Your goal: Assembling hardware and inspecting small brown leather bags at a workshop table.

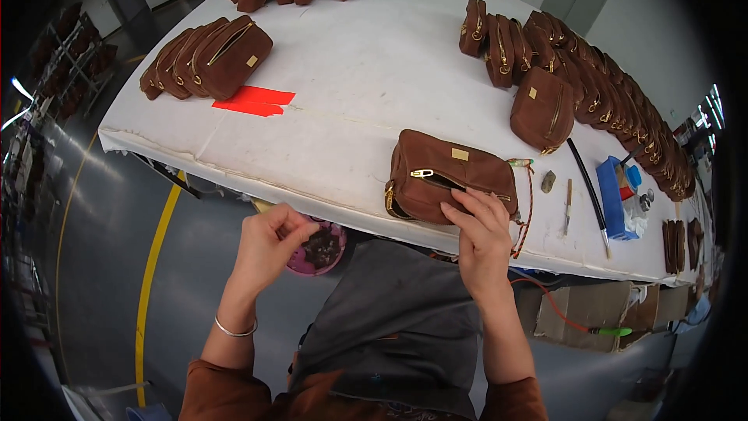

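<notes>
In front of me at the table's edge lies a brown bag [421, 195]. Its front pocket gapes partly, with a light zipper pull [421, 174] at the left end and a small gold plate above. My right hand [481, 234] rests on the bag's lower right front, fingers stretched out and touching it by the pocket opening. Off the table's edge, to the left of the bag, my left hand [271, 243] is raised with thumb and fingers pinched together. Whatever is between those fingertips is too small to make out. Below it stands a purple bin [315, 268] with dark scraps inside.
Rows of brown bags [580, 82] fill the table's right side; more bags [214, 58] stand far left beside red strips [253, 100]. A thin black-handled brush [590, 195], a small stone-like lump [548, 181] and a blue tray [614, 201] lie to the right. Cardboard boxes [584, 316] sit below.
</notes>
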Demonstrator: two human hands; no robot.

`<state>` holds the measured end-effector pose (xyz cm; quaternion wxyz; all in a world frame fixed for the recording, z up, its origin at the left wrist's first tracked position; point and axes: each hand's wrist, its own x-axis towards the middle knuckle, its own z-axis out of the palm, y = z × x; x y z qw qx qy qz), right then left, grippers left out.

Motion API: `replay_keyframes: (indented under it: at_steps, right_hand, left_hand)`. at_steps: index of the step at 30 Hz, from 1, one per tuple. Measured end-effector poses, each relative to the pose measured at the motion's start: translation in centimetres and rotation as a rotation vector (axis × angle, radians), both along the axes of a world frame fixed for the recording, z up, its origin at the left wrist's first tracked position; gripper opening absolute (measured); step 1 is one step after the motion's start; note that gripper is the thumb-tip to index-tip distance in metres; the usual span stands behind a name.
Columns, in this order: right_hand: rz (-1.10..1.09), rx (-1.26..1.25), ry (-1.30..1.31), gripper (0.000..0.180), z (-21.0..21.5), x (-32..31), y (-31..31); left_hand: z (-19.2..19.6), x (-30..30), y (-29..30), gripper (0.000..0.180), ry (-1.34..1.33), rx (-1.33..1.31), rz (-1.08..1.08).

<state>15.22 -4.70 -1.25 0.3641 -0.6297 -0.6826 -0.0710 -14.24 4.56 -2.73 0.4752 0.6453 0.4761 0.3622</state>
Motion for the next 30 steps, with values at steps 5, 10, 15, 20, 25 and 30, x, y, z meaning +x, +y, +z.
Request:
replay_keyframes:
  at_steps: [5, 10, 15, 20, 25, 30]
  right_hand:
    - [0.026, 0.062, 0.064, 0.036, -1.3, -0.3, 0.2]
    - [0.037, 0.065, 0.132, 0.034, -1.8, 0.2, -0.4]
    - [0.040, 0.038, 0.205, 0.032, -1.2, -0.3, -0.4]
    - [0.040, 0.063, 0.202, 0.024, 0.3, -1.1, -1.0]
    - [0.070, 0.056, 0.669, 0.010, -1.1, -2.6, -3.4]
    - [0.097, -0.106, 1.001, 0.009, -2.7, -3.9, -3.4]
  left_hand:
    - [-3.9, -3.2, -1.1, 0.015, 0.691, 0.555, 0.077]
    - [-1.3, 2.0, -0.9, 0.013, 0.234, 0.237, 0.062]
    - [0.5, 7.1, -0.8, 0.009, -0.031, 0.369, -0.030]
    - [1.1, 9.4, -1.3, 0.008, -0.123, 0.482, -0.108]
    - [-0.9, 8.7, -0.1, 0.007, -0.086, 0.404, 0.080]
    - [0.9, 8.9, -1.4, 0.009, -0.176, 0.299, -0.043]
